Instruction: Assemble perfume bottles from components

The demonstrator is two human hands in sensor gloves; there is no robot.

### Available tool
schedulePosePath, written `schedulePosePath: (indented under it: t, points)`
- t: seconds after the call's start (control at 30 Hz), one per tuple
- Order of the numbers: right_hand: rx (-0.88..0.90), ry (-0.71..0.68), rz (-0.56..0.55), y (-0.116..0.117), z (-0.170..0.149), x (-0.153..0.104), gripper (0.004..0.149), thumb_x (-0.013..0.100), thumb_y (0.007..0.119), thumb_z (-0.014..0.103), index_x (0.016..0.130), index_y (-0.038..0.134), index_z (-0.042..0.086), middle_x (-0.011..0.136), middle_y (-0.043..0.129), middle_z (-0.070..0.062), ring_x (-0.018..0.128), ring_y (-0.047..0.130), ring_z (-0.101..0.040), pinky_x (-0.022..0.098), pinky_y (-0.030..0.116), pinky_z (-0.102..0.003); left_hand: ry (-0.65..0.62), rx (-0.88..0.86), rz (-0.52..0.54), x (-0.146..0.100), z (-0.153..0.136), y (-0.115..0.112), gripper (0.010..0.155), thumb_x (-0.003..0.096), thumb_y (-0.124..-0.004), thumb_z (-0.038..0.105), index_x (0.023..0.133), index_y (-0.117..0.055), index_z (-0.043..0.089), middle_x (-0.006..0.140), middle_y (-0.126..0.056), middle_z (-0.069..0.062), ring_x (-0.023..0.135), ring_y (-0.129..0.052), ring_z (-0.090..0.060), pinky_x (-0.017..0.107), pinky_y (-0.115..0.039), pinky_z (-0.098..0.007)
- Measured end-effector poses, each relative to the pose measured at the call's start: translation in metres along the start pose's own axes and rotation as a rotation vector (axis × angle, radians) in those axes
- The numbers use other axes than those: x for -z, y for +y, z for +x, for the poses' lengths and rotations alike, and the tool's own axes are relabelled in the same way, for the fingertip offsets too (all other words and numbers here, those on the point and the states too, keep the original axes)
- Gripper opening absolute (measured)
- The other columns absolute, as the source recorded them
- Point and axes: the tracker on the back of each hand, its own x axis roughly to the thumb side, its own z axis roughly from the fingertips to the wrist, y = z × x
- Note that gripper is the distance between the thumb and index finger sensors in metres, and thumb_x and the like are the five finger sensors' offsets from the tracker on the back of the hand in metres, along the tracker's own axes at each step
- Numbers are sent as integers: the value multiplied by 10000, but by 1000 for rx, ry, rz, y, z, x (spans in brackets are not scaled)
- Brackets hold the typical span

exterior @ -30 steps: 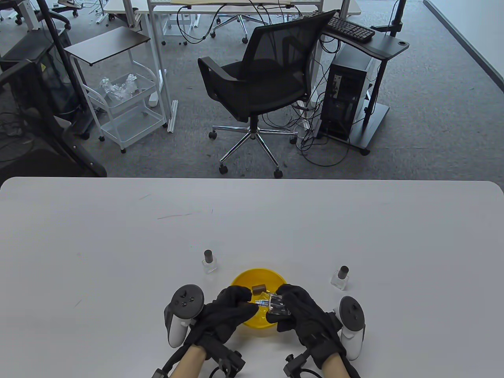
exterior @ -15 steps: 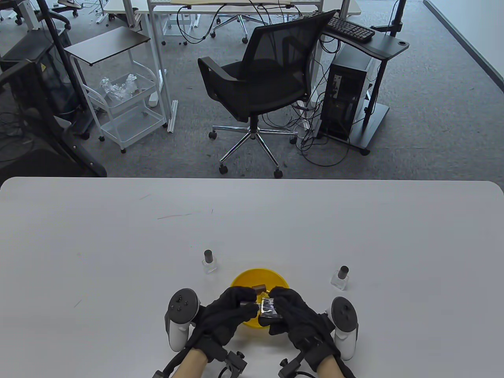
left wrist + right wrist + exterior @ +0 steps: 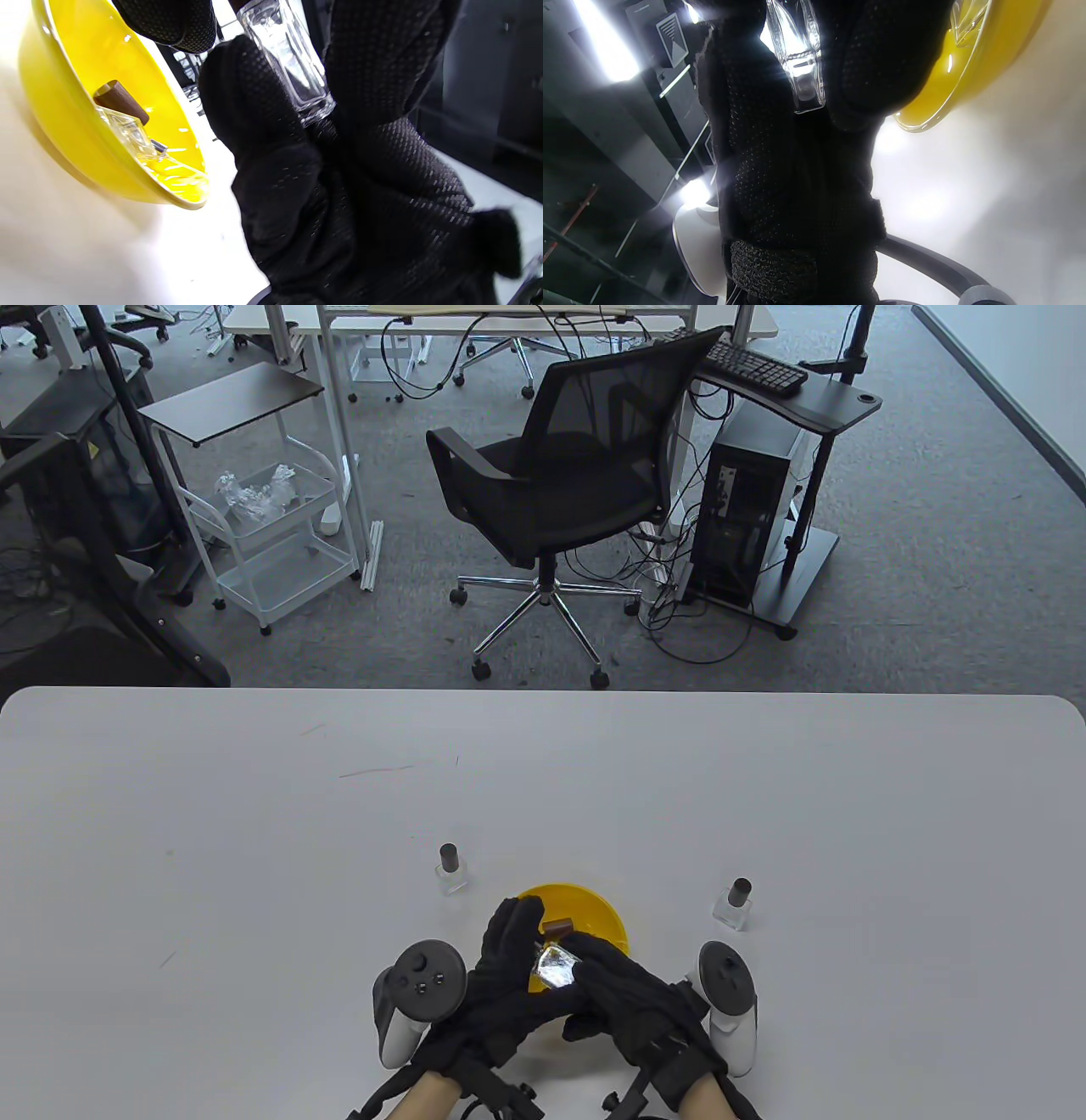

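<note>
White worktop [image 3: 254, 831], near edge: both hands, left hand [image 3: 509, 976] and right hand [image 3: 632, 1001], clamp the glass bottle [image 3: 556, 965] over the yellow bowl [image 3: 615, 920]; keep it steady and square while seating parts.

Left hand [image 3: 509, 976] and right hand [image 3: 624, 997] pressed together, fingers [image 3: 258, 106] curled, gripping.

No readable text anywhere, as far as these blurry views allow
</note>
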Motion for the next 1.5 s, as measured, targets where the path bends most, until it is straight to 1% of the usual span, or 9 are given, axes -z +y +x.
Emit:
schedulePosePath:
  t: [0.1,0.23,0.37,0.73,0.93,1.1,1.27,1.4,1.5]
  points:
    - [11,2,36,2,1,1,591,654,662,295,1070,466,-77,987,756,-283,723,952,-368,425,881,-386,3,50,-71,1,2,-3,1145,408,-896,542,1153,-119,155,1136,-47,-248,1038,-442,-482,770,-476,-567]
    - [-47,14,41,4,0,1,600,651,671,300,1073,463,-72,986,762,-278,719,955,-369,424,879,-387,27,120,-65,1,0,-7,1154,408,-891,559,1147,-109,143,1135,-84,-250,1025,-462,-485,762,-492,-565]
    - [-29,27,46,2,-2,1,590,655,664,304,1074,476,-67,979,772,-274,711,956,-373,421,875,-390,28,154,-60,1,1,-9,1109,419,-873,583,1155,-167,146,1119,-191,-260,980,-557,-441,740,-543,-550]
    - [-32,18,56,2,-1,1,576,658,652,310,1069,491,-60,929,809,-264,685,966,-365,415,874,-382,-17,229,-73,3,6,-15,1009,431,-784,598,1152,-208,189,1064,-200,-284,858,-640,-348,691,-601,-504]
    - [-79,8,16,1,3,2,649,655,687,334,1099,402,-43,958,724,-276,737,902,-376,471,831,-401,-65,255,-105,3,14,-17,1011,431,-855,570,1166,-265,204,1106,-246,-250,948,-601,-420,727,-565,-542]
    - [-106,9,-10,-6,6,1,704,616,765,271,1095,369,-58,920,712,-255,654,931,-348,431,848,-389,-102,327,-122,3,21,-24,1031,416,-879,582,1173,-273,234,1172,-229,-236,1005,-573,-453,736,-563,-553]
    - [-132,6,-11,-12,9,0,696,615,753,230,1097,346,-65,925,649,-276,685,907,-381,453,846,-432,-103,316,-135,6,24,-21,1073,392,-880,603,1169,-239,232,1187,-263,-217,1030,-556,-447,744,-559,-561]
    - [-143,-8,-26,-17,12,-2,711,615,742,205,1109,301,-53,933,544,-285,764,826,-443,511,807,-516,-71,338,-79,1,20,-8,992,411,-876,580,1171,-326,257,1192,-393,-166,1043,-518,-452,759,-519,-572]
    - [-158,-37,-72,-21,15,-4,736,617,716,181,1132,209,46,943,474,-264,831,738,-463,564,740,-578,-30,352,19,-6,13,4,891,447,-879,507,1158,-415,240,1179,-420,-166,1044,-508,-445,764,-508,-567]
